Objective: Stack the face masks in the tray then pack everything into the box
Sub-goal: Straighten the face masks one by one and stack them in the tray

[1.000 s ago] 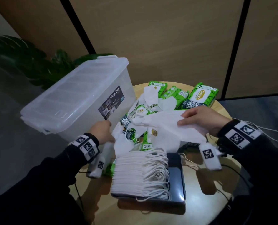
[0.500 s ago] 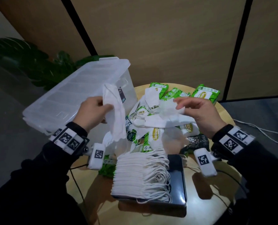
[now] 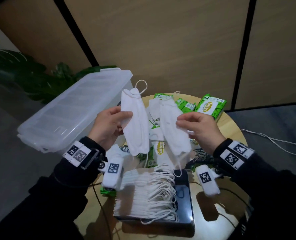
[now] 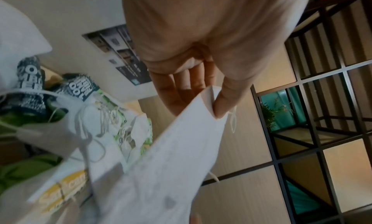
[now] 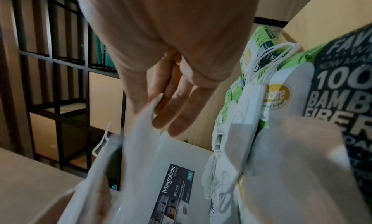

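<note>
My left hand (image 3: 109, 125) pinches a folded white face mask (image 3: 135, 123) between thumb and fingers, held upright above the table; the same mask (image 4: 161, 171) fills the left wrist view. My right hand (image 3: 197, 129) pinches a second white mask (image 3: 175, 134) beside it, seen close as the mask (image 5: 124, 171) in the right wrist view. Below both hands a stack of white masks (image 3: 143, 194) lies in a dark tray (image 3: 185, 193). The clear lidded box (image 3: 71, 111) stands at the left.
Green wet-wipe packs (image 3: 210, 107) and loose masks (image 3: 154, 108) are heaped on the round wooden table (image 3: 233, 134) behind the tray. White cables (image 3: 273, 141) run off to the right. A leafy plant (image 3: 22, 77) stands behind the box.
Both hands have risen from the heap, each lifting one mask. The masks now hang upright side by side over the tray. The left hand has left the box's side.
</note>
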Available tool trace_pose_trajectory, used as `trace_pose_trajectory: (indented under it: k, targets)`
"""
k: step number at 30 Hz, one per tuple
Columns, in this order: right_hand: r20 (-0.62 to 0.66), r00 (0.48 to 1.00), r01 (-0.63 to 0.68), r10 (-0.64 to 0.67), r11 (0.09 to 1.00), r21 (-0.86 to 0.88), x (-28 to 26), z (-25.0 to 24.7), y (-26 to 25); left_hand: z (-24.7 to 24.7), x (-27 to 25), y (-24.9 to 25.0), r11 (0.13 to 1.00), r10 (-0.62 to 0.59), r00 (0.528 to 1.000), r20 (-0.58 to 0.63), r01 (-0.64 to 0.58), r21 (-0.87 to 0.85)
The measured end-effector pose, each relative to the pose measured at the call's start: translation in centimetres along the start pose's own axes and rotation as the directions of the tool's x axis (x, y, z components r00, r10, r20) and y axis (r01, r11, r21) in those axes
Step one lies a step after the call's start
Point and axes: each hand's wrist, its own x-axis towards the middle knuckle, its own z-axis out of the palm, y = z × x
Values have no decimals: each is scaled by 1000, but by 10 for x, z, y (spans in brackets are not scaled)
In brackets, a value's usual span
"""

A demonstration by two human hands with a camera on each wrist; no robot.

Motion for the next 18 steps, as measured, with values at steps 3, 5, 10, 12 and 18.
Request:
trace_pose_trajectory:
  k: [3, 5, 10, 12, 18]
  targets:
    - [-40, 997, -65, 68, 995, 74, 3, 0, 0, 15, -4, -4, 999, -27, 998, 57, 29, -25]
    - [-51, 990, -125, 131, 988, 93, 3, 0, -2, 23, -7, -5, 999, -31, 997, 73, 33, -22]
    - [-67, 966, -237, 249, 959, 153, 3, -2, -4, 36, -9, -11, 999, -49, 995, 90, 50, -12]
    - [-78, 966, -233, 245, 963, 137, 3, -3, -4, 42, -11, -12, 996, -69, 993, 98, 74, -54]
    - [-101, 973, -194, 206, 974, 118, 2, -4, -1, 55, -19, -18, 991, -109, 971, 212, 122, -47]
